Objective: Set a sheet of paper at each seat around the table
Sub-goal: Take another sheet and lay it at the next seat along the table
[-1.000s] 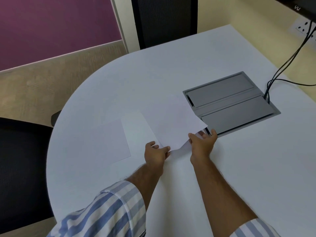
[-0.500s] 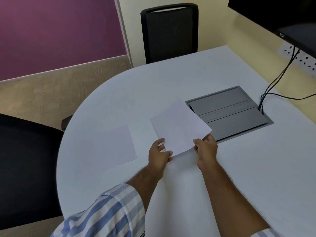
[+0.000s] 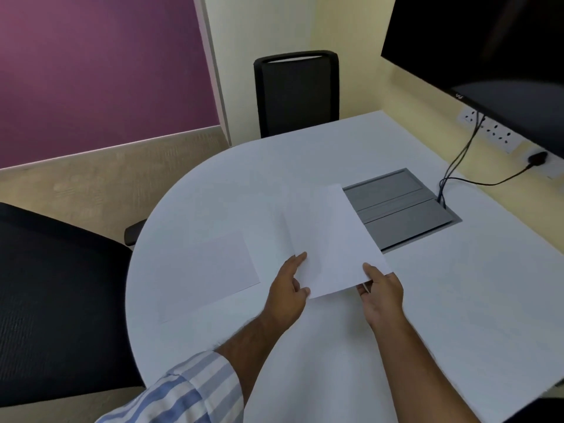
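**Two sheets, two chairs, one sheet in your hands**

At the far left you have a black chair (image 3: 55, 300) tucked against the round end of the white table (image 3: 457, 315). One sheet (image 3: 210, 270) lies flat on the table in front of that chair, well left of your hands. A second black chair (image 3: 297, 93) stands at the far side of the table, with no paper before it. That makes two chairs and two sheets in view.

Your left hand (image 3: 287, 294) is half closed, its thumb on top of the held sheet (image 3: 332, 242) at the near left corner, with its fingers curled underneath. Your right hand (image 3: 381, 294) pinches the near right corner the same way. The held sheet is raised off the table and tilts away from you, its far right edge covering part of the grey cable box (image 3: 406, 209). Right of that, black cables (image 3: 457, 166) run up to the wall sockets (image 3: 494, 132) under a dark screen (image 3: 488, 56).
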### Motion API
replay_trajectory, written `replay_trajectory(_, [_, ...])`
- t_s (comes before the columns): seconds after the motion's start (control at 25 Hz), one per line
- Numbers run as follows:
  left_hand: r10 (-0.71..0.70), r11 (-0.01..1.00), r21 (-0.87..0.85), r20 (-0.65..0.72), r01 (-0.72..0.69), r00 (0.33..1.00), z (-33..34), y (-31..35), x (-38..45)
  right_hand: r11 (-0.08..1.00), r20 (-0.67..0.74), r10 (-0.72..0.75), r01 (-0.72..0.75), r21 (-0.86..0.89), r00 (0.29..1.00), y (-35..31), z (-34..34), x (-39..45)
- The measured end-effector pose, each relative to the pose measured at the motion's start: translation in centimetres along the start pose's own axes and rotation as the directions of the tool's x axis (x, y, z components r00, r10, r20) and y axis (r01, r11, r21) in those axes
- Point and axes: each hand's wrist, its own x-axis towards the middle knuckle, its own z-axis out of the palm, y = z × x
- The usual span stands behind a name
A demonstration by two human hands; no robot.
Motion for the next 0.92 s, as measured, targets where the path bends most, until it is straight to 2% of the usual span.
replay_trajectory(0.12, [0.076,0.996,0.045,-0.002,-0.076,0.997,-1.2,-0.3,-3.0,0.998,0.000,-0.052,0.052,-0.037,0.999,-0.2,-1.2,-3.5])
replay_trajectory(0.24, [0.127,0.991,0.041,0.010,-0.128,0.992,-1.6,-0.9,-5.6,0.961,-0.034,-0.180,0.168,-0.218,0.983,-0.5,-2.6,-6.6])
replay_trajectory(0.36, [0.168,0.985,0.042,0.034,-0.169,0.985,-1.1,-1.3,-7.7,0.840,-0.024,-0.360,0.312,-0.444,0.933,-0.9,-4.4,-9.1])
replay_trajectory(0.48, [0.177,0.984,-0.015,0.038,-0.177,0.983,0.1,-0.9,-10.2,0.729,0.014,-0.447,0.373,-0.574,0.894,-1.9,-7.1,-11.3])
replay_trajectory(0.64, [0.187,0.979,-0.090,0.047,-0.182,0.981,1.9,0.2,-11.3,0.665,0.037,-0.453,0.366,-0.651,0.891,-3.8,-10.6,-11.9])
replay_trajectory(0.8, [0.180,0.983,-0.055,0.079,-0.176,0.980,5.8,1.7,-11.3,0.657,0.016,-0.432,0.327,-0.679,0.902,-6.6,-14.7,-10.3])
replay_trajectory(0.92, [0.150,0.989,-0.036,0.121,-0.147,0.981,9.8,2.6,-11.0,0.613,0.012,-0.422,0.295,-0.734,0.907,-9.0,-17.7,-8.2])
